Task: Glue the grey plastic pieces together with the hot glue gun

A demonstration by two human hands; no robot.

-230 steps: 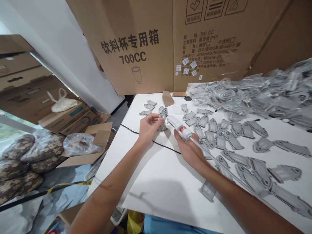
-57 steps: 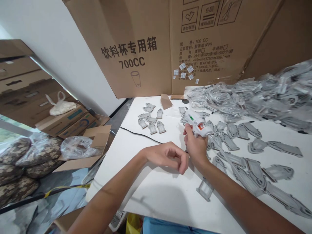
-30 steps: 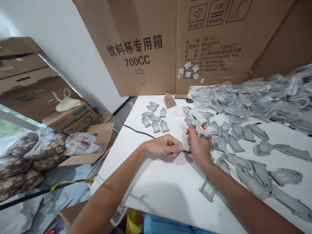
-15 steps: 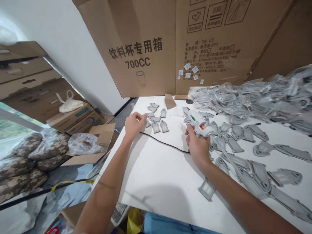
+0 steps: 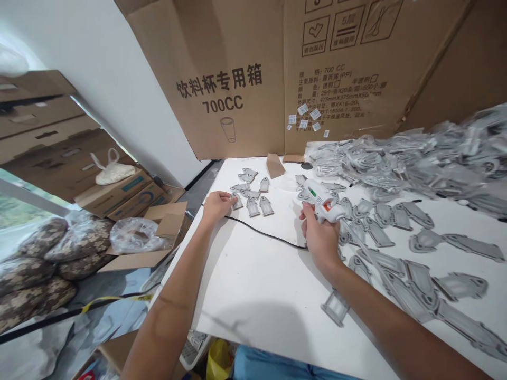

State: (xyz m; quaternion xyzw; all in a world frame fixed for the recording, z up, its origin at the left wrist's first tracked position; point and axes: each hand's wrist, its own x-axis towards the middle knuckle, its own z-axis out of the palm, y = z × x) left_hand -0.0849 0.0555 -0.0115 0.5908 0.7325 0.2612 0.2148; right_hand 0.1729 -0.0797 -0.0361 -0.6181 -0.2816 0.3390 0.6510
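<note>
My right hand [image 5: 320, 232] is wrapped round the handle of a white glue gun [image 5: 321, 200], its nozzle end tilted up and to the left over the white table [image 5: 253, 285]. At the table's left side, my left hand [image 5: 217, 206] pinches the edge of a small grey plastic piece [image 5: 236, 201], which lies flat or nearly so. Several similar grey pieces [image 5: 264, 206] are grouped just to the right of those fingers. A black cord [image 5: 261, 232] runs across the table between my hands.
More grey pieces [image 5: 420, 279] lie loose on the right, with a heap of plastic-bagged parts [image 5: 372, 163] behind. A large cardboard box [image 5: 237, 47] stands at the back. Left of the table are camouflage-patterned bundles [image 5: 79, 237] and an open carton [image 5: 174, 232].
My left hand has moved slightly down towards the table, and the grey piece at its fingertips now shows more fully. My right hand stays in place with the glue gun.
</note>
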